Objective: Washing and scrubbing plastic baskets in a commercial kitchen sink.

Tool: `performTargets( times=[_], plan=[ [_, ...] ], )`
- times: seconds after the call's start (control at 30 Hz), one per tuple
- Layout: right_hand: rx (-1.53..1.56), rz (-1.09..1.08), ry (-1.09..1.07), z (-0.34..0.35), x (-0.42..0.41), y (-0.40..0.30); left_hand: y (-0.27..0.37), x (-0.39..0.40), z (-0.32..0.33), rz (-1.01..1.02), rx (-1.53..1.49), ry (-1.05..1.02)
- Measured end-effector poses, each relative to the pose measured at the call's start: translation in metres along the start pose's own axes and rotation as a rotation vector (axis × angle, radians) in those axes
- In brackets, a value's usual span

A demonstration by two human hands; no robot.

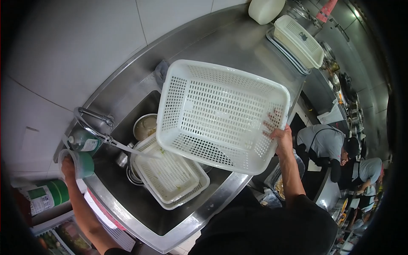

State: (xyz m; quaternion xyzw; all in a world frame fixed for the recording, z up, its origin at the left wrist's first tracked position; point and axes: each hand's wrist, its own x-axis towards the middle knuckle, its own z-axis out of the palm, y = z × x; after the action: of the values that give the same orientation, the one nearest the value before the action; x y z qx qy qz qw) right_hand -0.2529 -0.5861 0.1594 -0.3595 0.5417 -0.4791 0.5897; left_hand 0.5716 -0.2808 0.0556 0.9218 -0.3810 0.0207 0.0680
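My right hand (280, 138) grips the right end of a large white perforated plastic basket (223, 111), thumb over the rim and fingers behind the mesh. The basket is tilted above the sink's edge and looks bare inside. My left hand (68, 167) reaches into a round translucent plastic tub (84, 164) with a greenish look; its fingers are hidden. Water runs from the chrome faucet (92, 130) onto smaller stacked white baskets (167, 172) in the steel sink (134, 210). Small green scraps cling to the upper one.
A metal pot (145, 127) with cloudy liquid sits in the sink. Beside the faucet stands a green soap bottle (84, 143). A grey cloth (161, 73) lies behind the large basket. Another white basket (299, 41) rests on trays at the counter's far end. Co-workers (322, 142) stand to the right.
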Motion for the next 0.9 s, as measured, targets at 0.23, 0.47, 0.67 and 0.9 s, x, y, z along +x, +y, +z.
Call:
performTargets(
  times=[0.23,0.47,0.67,0.9],
  plan=[
    [0.004,-0.019,0.067,-0.014,0.018,0.017,0.035,-0.031,-0.039,-0.228,0.238,0.409],
    [-0.008,-0.045,0.017,-0.016,0.031,0.027,0.185,-0.185,-0.052,-0.446,-1.411,0.275],
    [-0.181,-0.244,0.029,-0.004,0.018,-0.001,0.471,-0.21,-0.034,0.277,-0.96,0.114],
    [-0.395,-0.592,0.009,-0.009,0.008,-0.019,0.571,-0.209,0.087,0.623,-0.317,0.191]
  ],
)
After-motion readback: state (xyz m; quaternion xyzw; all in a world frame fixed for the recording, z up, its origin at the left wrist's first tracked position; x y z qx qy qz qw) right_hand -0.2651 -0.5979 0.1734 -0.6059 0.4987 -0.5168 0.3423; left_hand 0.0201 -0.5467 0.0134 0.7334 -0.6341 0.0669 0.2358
